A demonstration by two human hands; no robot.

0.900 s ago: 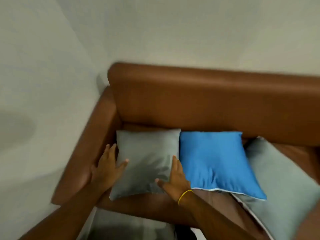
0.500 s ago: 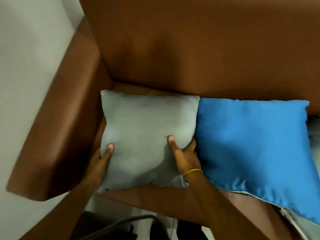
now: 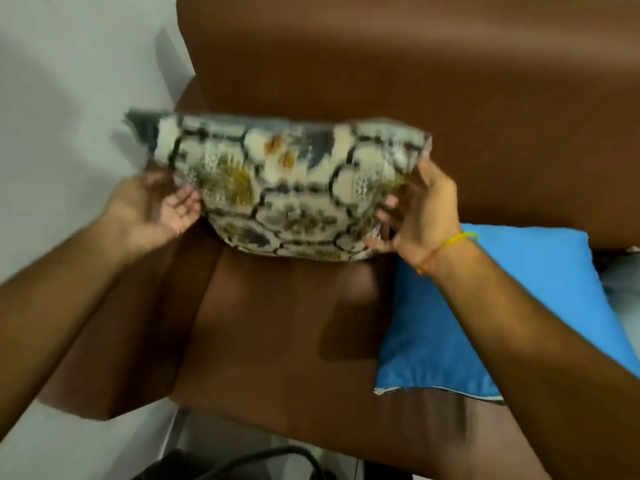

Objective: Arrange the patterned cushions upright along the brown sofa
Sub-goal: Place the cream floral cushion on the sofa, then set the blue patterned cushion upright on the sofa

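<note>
Cushion: a patterned cushion [image 3: 291, 188] with cream, black and ochre patches is held above the seat at the sofa's left end, in front of the backrest, its long edge level.
Left hand: the left hand [image 3: 156, 206] is at the cushion's left lower corner, palm up, fingers [image 3: 183, 209] loosely curled; motion blur makes it hard to say whether they clasp the fabric or only touch it.
Right hand: the right hand [image 3: 422, 216] grips the cushion's right end, fingers pinched onto the fabric; a yellow band [image 3: 453, 240] sits on the wrist.
Sofa: the brown sofa [image 3: 415, 81] fills most of the view, the seat under the cushion bare.
Neighbours: a blue cushion [image 3: 519, 306] lies flat on the seat just right of the patterned one, partly covered by the right forearm; a pale cushion [image 3: 623, 282] shows at the right edge.
Surroundings: grey wall [image 3: 69, 81] to the left; dark cables [image 3: 263, 462] on the floor at the bottom.
</note>
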